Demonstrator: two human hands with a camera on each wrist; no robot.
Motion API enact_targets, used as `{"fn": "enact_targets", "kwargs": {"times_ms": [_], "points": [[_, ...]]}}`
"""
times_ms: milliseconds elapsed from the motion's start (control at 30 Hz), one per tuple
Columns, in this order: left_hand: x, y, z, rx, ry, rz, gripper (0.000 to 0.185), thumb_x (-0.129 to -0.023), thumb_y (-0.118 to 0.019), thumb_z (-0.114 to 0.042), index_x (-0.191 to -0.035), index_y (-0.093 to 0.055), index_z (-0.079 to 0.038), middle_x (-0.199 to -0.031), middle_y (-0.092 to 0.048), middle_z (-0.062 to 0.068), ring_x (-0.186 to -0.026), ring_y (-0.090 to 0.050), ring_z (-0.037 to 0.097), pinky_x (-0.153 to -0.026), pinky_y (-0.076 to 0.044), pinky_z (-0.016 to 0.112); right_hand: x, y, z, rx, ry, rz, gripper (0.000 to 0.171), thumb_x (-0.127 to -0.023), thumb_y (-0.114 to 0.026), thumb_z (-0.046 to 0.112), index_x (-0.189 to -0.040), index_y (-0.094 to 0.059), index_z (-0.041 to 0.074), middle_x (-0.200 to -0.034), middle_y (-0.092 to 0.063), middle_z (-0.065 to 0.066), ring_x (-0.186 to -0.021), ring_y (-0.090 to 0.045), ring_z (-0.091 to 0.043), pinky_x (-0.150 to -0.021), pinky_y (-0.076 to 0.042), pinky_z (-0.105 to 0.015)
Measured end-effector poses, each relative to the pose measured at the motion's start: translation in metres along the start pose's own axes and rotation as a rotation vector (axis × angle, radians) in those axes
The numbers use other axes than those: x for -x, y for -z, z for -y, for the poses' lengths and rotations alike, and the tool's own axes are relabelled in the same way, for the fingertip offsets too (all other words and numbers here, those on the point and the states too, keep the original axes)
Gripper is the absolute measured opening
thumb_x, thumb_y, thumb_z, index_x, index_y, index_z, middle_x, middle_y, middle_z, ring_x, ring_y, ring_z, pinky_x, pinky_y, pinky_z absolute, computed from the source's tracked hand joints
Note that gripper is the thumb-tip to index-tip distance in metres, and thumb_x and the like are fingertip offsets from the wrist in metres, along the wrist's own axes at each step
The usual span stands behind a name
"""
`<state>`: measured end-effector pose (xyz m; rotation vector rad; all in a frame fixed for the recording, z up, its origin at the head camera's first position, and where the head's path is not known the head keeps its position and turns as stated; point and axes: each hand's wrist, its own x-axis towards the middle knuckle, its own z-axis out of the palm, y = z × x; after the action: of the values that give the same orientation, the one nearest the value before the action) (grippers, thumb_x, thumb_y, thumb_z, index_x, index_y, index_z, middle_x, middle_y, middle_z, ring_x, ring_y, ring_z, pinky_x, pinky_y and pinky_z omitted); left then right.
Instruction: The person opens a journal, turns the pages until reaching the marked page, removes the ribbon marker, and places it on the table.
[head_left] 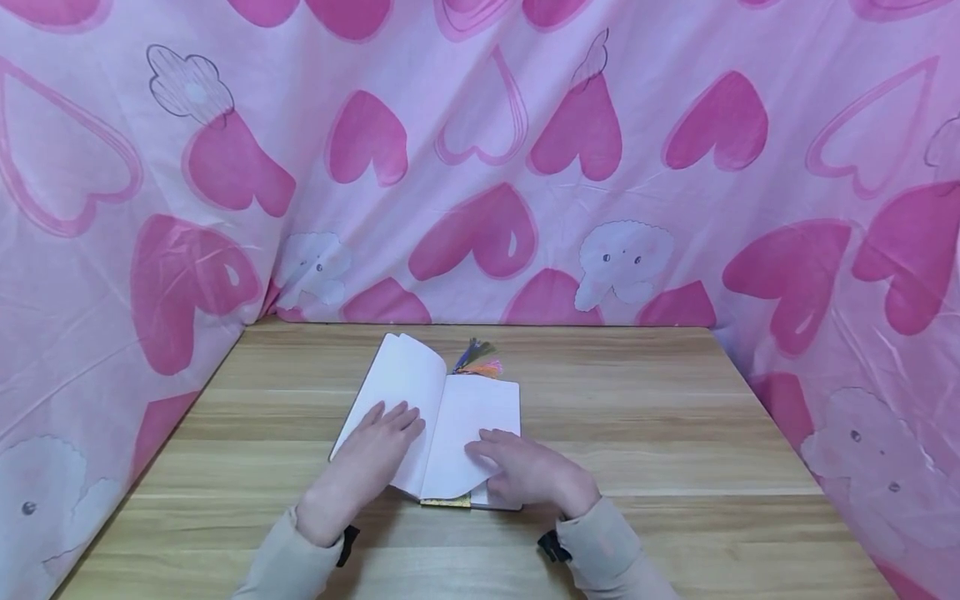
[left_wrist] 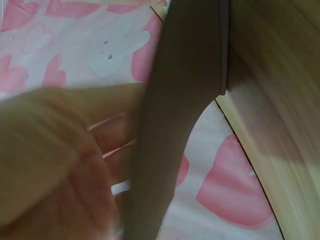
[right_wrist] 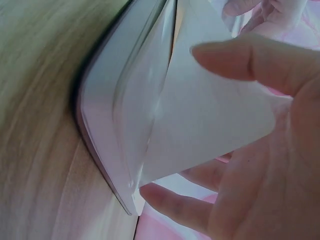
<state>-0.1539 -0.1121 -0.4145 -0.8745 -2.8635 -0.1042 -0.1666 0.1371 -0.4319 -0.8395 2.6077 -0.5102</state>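
Observation:
An open notebook (head_left: 468,425) with blank white pages lies on the wooden table. My left hand (head_left: 378,446) rests on the left page (head_left: 401,375), its fingers fairly straight. In the left wrist view a dark, blurred side of the notebook (left_wrist: 175,100) covers part of that hand's fingers. My right hand (head_left: 528,467) is at the notebook's lower right and holds a loose page (right_wrist: 210,110), whose near corner curls up. The right wrist view has the thumb (right_wrist: 225,57) on one side of this sheet and fingers on the other.
Colourful tassels (head_left: 480,360) stick out from the notebook's top edge. A yellow patterned strip (head_left: 446,502) shows at its bottom. The wooden table (head_left: 637,400) meets a pink heart-printed cloth (head_left: 480,167) at the back and sides.

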Motion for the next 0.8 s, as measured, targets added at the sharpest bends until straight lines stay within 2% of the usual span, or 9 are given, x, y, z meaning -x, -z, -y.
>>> {"fn": "enact_targets", "kwargs": {"times_ms": [67,133,300,467,667,800], "points": [[0.000,-0.002,-0.001,0.000,-0.011,-0.008,0.030,-0.089,-0.071,-0.017,-0.115,-0.067,-0.003,-0.124,-0.063,0.015,-0.123,-0.053,0.035,-0.105,-0.035,0.055,-0.001,0.000,-0.002,0.015,0.032,-0.020,0.046,-0.090,-0.063,0.010,-0.136,-0.058,0.014,-0.144,-0.049,-0.012,-0.137,-0.040,-0.027,-0.111,-0.032,-0.044],[0.000,-0.005,-0.002,-0.008,-0.017,-0.031,0.043,-0.085,-0.075,-0.036,-0.113,-0.068,-0.005,-0.120,-0.064,0.014,-0.121,-0.054,0.035,-0.103,-0.036,0.055,-0.004,0.000,-0.005,0.040,0.068,-0.047,0.040,-0.092,-0.062,0.010,-0.131,-0.061,0.012,-0.137,-0.055,-0.010,-0.131,-0.047,-0.025,-0.108,-0.037,-0.043],[-0.002,-0.008,-0.006,-0.043,-0.044,-0.119,0.061,-0.077,-0.071,-0.060,-0.110,-0.069,-0.009,-0.110,-0.066,0.009,-0.114,-0.057,0.033,-0.098,-0.037,0.054,-0.009,0.000,-0.010,0.064,0.163,-0.147,0.027,-0.092,-0.061,0.006,-0.117,-0.068,0.009,-0.115,-0.066,-0.001,-0.107,-0.059,-0.014,-0.096,-0.048,-0.034],[-0.004,-0.013,-0.012,-0.062,-0.086,-0.199,0.069,-0.071,-0.070,-0.069,-0.107,-0.071,-0.010,-0.106,-0.067,0.010,-0.113,-0.057,0.037,-0.100,-0.034,0.059,-0.010,0.002,-0.009,0.065,0.178,-0.205,0.019,-0.092,-0.063,0.007,-0.109,-0.070,0.009,-0.107,-0.068,0.001,-0.102,-0.061,-0.014,-0.092,-0.049,-0.034],[-0.004,-0.021,-0.018,-0.096,-0.101,-0.243,0.071,-0.069,-0.069,-0.073,-0.104,-0.071,-0.012,-0.105,-0.068,0.011,-0.113,-0.056,0.040,-0.101,-0.032,0.063,-0.012,0.004,-0.007,0.139,0.231,-0.318,0.010,-0.089,-0.067,0.010,-0.099,-0.070,0.013,-0.096,-0.067,0.003,-0.090,-0.061,-0.015,-0.085,-0.051,-0.034],[-0.005,-0.024,-0.021,-0.134,-0.129,-0.276,0.070,-0.068,-0.069,-0.073,-0.102,-0.071,-0.012,-0.107,-0.067,0.013,-0.113,-0.056,0.041,-0.101,-0.033,0.063,-0.011,0.005,-0.006,0.154,0.237,-0.369,0.011,-0.088,-0.067,0.011,-0.099,-0.070,0.013,-0.101,-0.067,0.000,-0.106,-0.060,-0.022,-0.096,-0.046,-0.040]]}}
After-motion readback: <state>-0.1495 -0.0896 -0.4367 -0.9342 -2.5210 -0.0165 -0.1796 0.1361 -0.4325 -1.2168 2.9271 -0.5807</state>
